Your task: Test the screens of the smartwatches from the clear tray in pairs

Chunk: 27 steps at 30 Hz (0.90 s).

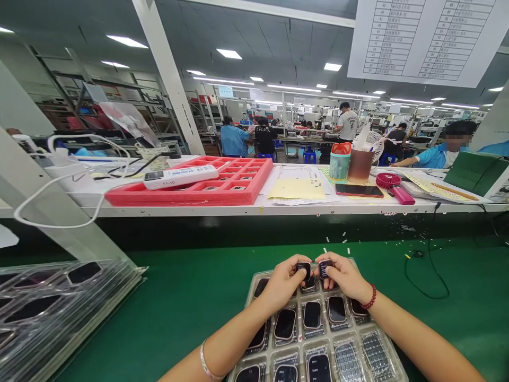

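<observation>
My left hand (287, 278) is closed around a smartwatch body (303, 269), its thumb lying across the dark screen. Close beside it, my right hand (342, 276) grips a second smartwatch body (324, 267), whose lit screen shows small lines of text. Both hands are over the far end of a clear plastic tray (301, 345) with rows of pockets. Strapless watches with dark screens sit in many pockets, among them a dark watch (312, 315). Near the front, a lit watch (318, 367) shows a text list. Two front-right pockets hold no watch.
Stacked clear trays (75, 313) with watches stand at the left of the green mat (170, 297). On the shelf are a red foam tray (191, 199), a white labelled device (181, 176), papers (296, 188), a phone (359, 190) and a pink fan (388, 180). A black cable (431, 265) lies at right.
</observation>
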Motion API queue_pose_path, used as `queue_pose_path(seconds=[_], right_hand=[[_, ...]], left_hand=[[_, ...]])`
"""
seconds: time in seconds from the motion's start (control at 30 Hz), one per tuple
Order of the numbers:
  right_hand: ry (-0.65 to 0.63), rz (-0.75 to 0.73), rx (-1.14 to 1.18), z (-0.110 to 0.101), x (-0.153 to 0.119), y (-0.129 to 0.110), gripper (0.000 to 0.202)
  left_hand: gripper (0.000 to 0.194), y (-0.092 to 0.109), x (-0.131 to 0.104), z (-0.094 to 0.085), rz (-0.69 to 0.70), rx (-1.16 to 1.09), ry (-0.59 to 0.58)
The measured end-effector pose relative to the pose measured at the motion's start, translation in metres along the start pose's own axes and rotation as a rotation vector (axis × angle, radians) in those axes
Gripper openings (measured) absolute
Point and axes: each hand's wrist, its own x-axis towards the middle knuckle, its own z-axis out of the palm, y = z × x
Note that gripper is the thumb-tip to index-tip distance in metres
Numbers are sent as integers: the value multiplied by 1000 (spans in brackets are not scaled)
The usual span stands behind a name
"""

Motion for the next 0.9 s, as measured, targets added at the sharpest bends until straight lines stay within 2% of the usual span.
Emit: queue_pose_path(seconds=[0.37, 0.53, 0.9], right_hand=[[0, -4, 1, 0, 0, 0, 28], [5, -5, 15, 0, 0, -3, 40], [-17, -20, -25, 3, -2, -5, 35]], left_hand=[[24, 0, 0, 0, -8, 13, 0], [36, -2, 1, 0, 25, -10, 59], [28, 1, 1, -1, 28, -17, 62]])
